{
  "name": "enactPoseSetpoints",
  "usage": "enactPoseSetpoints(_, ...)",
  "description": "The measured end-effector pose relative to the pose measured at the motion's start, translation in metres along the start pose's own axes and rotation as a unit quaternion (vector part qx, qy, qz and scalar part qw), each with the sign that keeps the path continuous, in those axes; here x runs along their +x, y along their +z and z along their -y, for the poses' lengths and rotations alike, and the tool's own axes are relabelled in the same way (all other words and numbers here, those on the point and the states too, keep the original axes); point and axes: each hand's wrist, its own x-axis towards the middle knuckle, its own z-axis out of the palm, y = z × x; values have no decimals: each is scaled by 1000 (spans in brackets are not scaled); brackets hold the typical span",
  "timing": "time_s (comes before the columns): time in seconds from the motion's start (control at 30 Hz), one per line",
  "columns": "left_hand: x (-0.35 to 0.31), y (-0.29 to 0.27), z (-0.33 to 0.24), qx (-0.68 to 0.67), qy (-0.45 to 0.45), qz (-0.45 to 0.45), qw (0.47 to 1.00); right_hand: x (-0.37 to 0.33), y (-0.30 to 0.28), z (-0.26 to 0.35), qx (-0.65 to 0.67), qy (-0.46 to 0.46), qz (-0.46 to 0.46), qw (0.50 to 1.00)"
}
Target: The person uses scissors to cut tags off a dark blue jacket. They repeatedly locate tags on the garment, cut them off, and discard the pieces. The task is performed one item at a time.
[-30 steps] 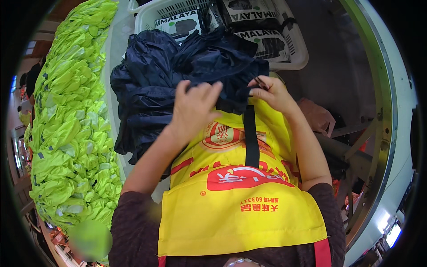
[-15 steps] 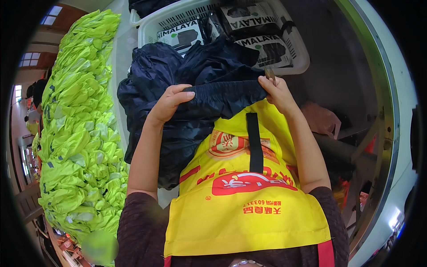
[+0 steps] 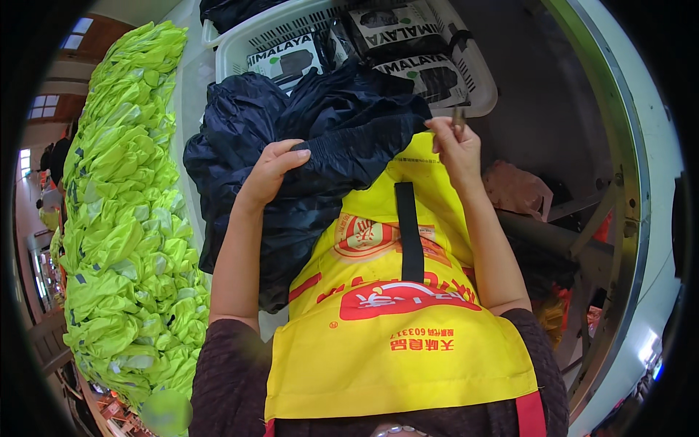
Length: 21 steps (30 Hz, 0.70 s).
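Observation:
A dark navy, shiny garment (image 3: 247,124) lies bunched in front of me, with a gathered elastic band (image 3: 357,146) along its near edge. My left hand (image 3: 273,167) is closed on the left part of this band, thumb on top. At the band's right end, my right hand (image 3: 457,149) is closed, its fingertips near the fabric's corner. A small brownish, slim tool (image 3: 459,116) sticks up from the right hand; its exact kind is too blurred to make out. Whether the right fingertips also pinch fabric or thread, I cannot tell.
A white plastic basket (image 3: 480,102) with packed black items (image 3: 397,29) stands beyond the garment. Bright yellow-green garments (image 3: 131,218) are heaped along the left. I wear a yellow apron (image 3: 393,371) with a black strap (image 3: 410,233). A pinkish plastic bag (image 3: 517,189) lies at right, by a metal frame (image 3: 630,197).
My right hand has shifted slightly right, away from the band's end, and turned with the slim tool more upright. The band has slackened and tilts; the left hand keeps its hold.

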Motion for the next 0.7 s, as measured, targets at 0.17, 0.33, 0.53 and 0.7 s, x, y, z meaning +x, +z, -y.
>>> enactPoseSetpoints(0.17,2,-1,-2,8,11,-52,999,0,26,-4,-52,41,141,988)
enactPoseSetpoints(0.33,26,-7,-32,186,67,-83,977,41,45,-25,-244,-39,95,964)
enactPoseSetpoints(0.53,69,-3,-78,241,175,-184,937,47,59,-11,167,78,58,981)
enactPoseSetpoints(0.7,96,24,-90,405,275,-84,868,41,31,-31,295,108,-23,949)
